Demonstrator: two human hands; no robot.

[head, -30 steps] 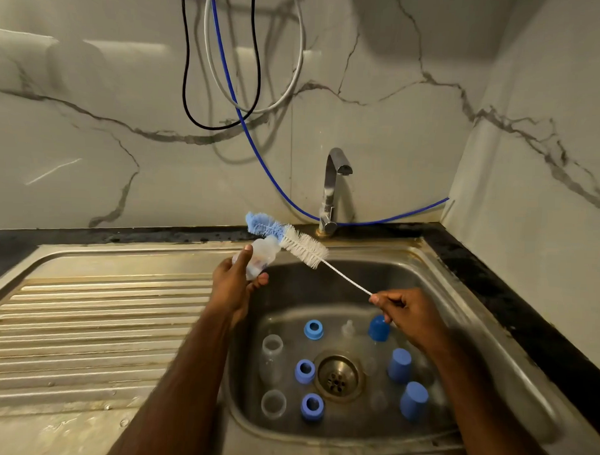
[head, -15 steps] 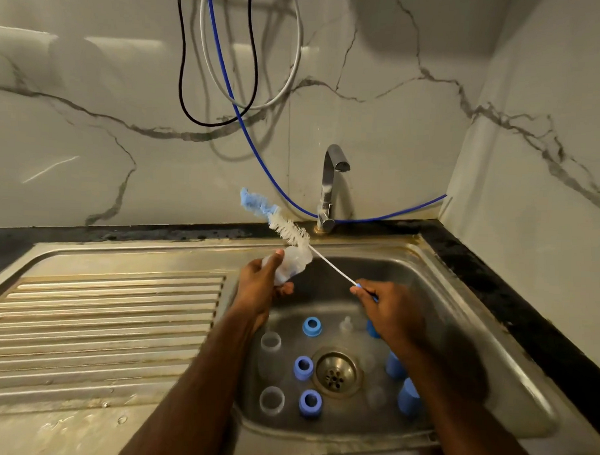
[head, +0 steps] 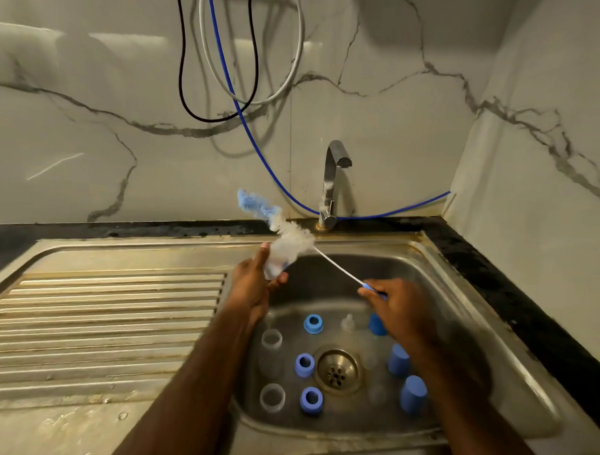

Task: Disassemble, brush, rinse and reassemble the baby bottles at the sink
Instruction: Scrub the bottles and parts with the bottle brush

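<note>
Left hand gripping bottle above basin, steadying it; right hand pinching brush handle, bristles alongside bottle for scrubbing.

Steel sink with loose bottle parts inside

I see the sink right of the drainboard, the tap behind it. My left hand holds a bottle over the sink's left rim; my right hand, further right, holds the brush. Rings, caps and two bottles lie in the sink around the drain.
</note>
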